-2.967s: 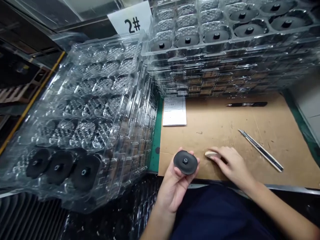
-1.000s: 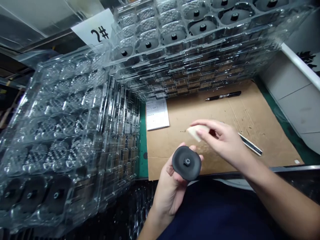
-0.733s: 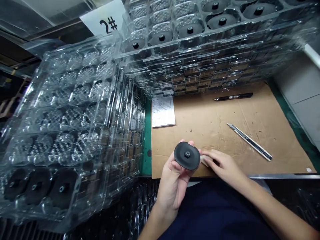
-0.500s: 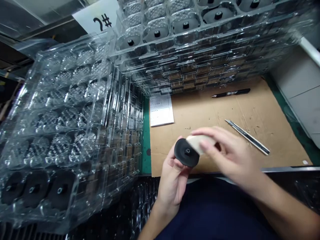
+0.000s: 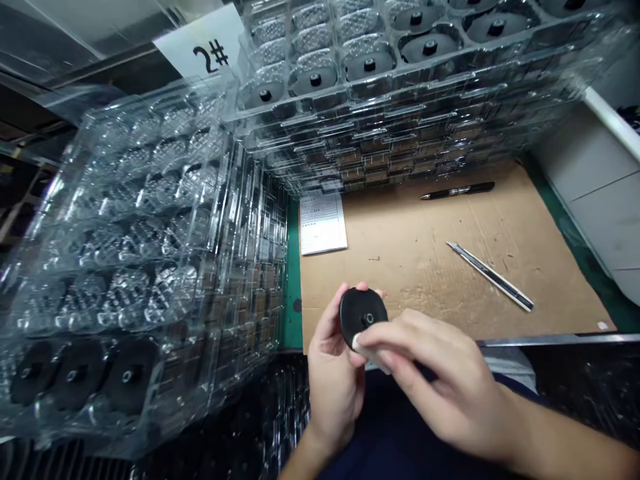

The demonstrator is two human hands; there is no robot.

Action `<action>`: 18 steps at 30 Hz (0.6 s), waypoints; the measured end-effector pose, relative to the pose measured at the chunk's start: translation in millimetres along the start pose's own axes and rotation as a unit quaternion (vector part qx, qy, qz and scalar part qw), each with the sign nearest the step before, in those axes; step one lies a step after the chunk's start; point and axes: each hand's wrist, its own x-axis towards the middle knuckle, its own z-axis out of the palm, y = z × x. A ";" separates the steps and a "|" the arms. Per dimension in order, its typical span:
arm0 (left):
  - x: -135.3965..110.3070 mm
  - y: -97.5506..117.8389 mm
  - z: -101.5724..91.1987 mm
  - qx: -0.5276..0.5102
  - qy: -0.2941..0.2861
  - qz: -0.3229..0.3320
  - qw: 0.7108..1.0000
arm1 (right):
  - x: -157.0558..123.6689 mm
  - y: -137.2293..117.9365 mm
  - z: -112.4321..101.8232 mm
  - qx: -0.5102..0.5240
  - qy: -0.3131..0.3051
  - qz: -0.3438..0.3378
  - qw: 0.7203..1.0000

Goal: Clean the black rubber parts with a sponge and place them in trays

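Note:
My left hand (image 5: 331, 373) grips a round black plastic disc (image 5: 356, 308) with a short hollow stud at its centre, its face turned up towards me. Pinched between the thumb and fingers of my right hand (image 5: 443, 370) is a small white pad (image 5: 376, 360), mostly covered by the fingers. The pad touches the disc's lower right edge. Whether it is cloth, foam or an eraser I cannot tell. Both hands are held above the front edge of a cardboard sheet (image 5: 395, 267).
Stacked clear plastic trays (image 5: 220, 267) stand at left, some pockets holding black discs (image 5: 77, 375). More tray stacks (image 5: 415, 113) line the back. On the cardboard lie a printed slip (image 5: 323, 223), a pen (image 5: 457, 191) and a utility knife (image 5: 490, 276). A "2#" sign (image 5: 203, 50) is behind.
My right hand has brought the white pad from the disc's upper right side down to its lower edge. The disc has shifted slightly left and tilted. The view has moved a little.

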 end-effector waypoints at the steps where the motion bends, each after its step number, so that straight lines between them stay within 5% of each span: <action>1: -0.4 -0.6 1.2 0.004 0.002 0.004 1.000 | 1.2 -0.3 -1.0 0.000 0.004 0.011 1.000; 4: -1.3 -0.8 6.5 0.032 -0.005 0.016 0.999 | 5.1 0.9 -4.2 -0.050 0.063 -0.017 0.997; 7: -1.8 1.3 9.1 0.023 -0.017 0.021 0.999 | -5.1 4.2 -8.6 -0.049 0.041 -0.054 0.997; 10: -1.6 0.3 8.0 0.007 -0.026 0.025 0.999 | -21.0 8.9 -16.4 -0.056 0.003 0.001 0.998; 13: -2.1 -4.2 8.1 -0.020 -0.035 0.004 0.999 | -18.4 12.4 -25.5 -0.139 0.043 0.025 0.989; 15: -2.9 -4.6 9.7 -0.058 -0.037 -0.035 0.997 | -6.2 15.2 -31.5 -0.167 0.045 -0.051 0.984; 18: -2.6 1.1 11.9 -0.070 -0.033 -0.099 0.992 | 9.8 22.1 -39.2 -0.121 -0.041 -0.177 0.976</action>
